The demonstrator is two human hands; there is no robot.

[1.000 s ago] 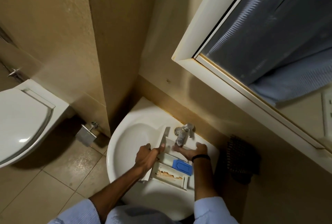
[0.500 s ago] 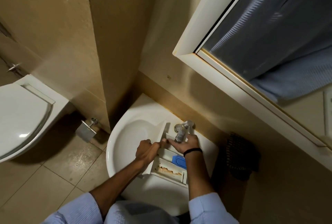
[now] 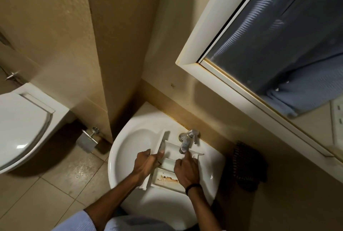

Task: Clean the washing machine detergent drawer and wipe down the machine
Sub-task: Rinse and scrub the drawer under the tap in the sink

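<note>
I am watching the left hand (image 3: 147,163) gripping the stained detergent drawer (image 3: 166,178) in the sink (image 3: 132,143), the right hand (image 3: 185,170) with its grip unreadable, rinsing and machine-wiping remaining.

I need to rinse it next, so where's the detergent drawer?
In the head view, low and centre: the detergent drawer lies in the white sink under the tap, its left edge gripped by the left hand.

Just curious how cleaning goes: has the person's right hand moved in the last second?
Yes. The right hand slid back from the chrome tap toward the person, over the white plastic detergent drawer.
</note>
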